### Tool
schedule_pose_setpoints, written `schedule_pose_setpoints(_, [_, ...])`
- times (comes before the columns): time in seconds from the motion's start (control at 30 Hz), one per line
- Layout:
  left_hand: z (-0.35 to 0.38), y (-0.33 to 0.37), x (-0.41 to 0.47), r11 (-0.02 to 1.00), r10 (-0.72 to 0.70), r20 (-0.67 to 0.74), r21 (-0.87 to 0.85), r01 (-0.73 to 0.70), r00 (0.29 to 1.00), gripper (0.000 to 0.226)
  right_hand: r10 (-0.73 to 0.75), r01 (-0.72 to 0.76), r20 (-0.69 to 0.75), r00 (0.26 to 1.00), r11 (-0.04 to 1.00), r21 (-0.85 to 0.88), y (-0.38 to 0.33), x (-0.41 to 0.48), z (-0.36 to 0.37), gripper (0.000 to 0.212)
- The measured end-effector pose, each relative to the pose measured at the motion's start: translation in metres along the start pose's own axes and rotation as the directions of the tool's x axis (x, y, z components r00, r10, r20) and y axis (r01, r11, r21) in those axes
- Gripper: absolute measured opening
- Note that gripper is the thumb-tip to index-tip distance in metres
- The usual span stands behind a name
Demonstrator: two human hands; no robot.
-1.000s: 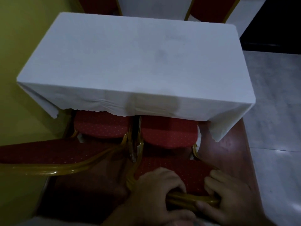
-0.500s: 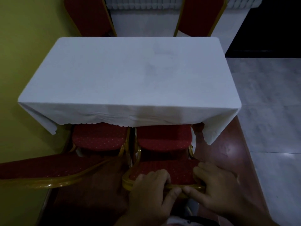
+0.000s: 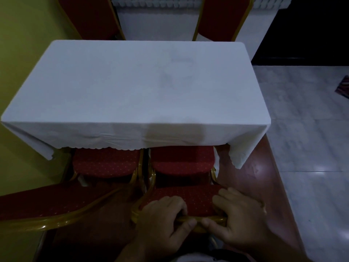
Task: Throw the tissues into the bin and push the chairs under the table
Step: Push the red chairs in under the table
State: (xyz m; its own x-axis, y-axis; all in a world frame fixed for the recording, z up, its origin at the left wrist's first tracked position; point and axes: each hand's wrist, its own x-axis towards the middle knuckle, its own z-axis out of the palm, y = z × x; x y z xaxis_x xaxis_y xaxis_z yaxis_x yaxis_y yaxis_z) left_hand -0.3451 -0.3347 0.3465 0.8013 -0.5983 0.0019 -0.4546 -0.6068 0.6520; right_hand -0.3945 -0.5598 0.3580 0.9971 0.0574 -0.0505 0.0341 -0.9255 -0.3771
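A table under a white cloth [image 3: 132,87] fills the middle of the head view. Two red chairs with gold frames stand at its near side. The right chair [image 3: 181,161] has its seat partly under the cloth; my left hand [image 3: 162,222] and my right hand [image 3: 239,222] both grip the top rail of its backrest. The left chair [image 3: 105,163] sits beside it, seat partly under the cloth, its backrest reaching to the lower left. No tissues or bin are in view.
Two more red chairs [image 3: 90,17] [image 3: 219,17] stand at the table's far side. A yellow wall [image 3: 20,59] runs along the left. Light tiled floor [image 3: 306,129] lies to the right, with reddish-brown floor under the table.
The view has drawn back and lifted, so the far chairs show. Both hands stay on the right chair's backrest rail, and its seat sits slightly further under the cloth.
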Motion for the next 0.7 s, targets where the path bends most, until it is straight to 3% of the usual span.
schedule_pose_setpoints(0.17, [-0.01,0.009,0.015,0.989,-0.124,0.099,-0.067,0.131,0.987,0.031,0.0,-0.023,0.17,0.986,0.991,0.13,0.017,0.002,-0.017,0.046])
schedule_pose_setpoints(0.27, [0.0,0.036,0.045,0.988,-0.112,0.14,-0.089,0.125,0.984,0.034,0.116,-0.135,0.138,0.984,0.982,0.136,0.062,-0.011,-0.035,0.037])
schedule_pose_setpoints(0.53, [0.121,0.183,0.19,0.999,-0.025,0.14,0.024,0.022,0.99,0.021,0.41,-0.413,0.125,0.903,0.911,-0.002,0.297,-0.075,-0.106,0.041])
schedule_pose_setpoints(0.63, [0.17,0.225,0.247,0.995,-0.101,0.162,0.044,0.095,0.982,0.028,0.512,-0.509,0.17,0.842,0.858,-0.068,0.373,-0.086,-0.136,0.053])
schedule_pose_setpoints(0.7, [0.19,0.247,0.283,0.989,-0.146,0.179,0.037,0.142,0.973,0.035,0.504,-0.49,0.201,0.84,0.864,-0.12,0.408,-0.076,-0.16,0.046])
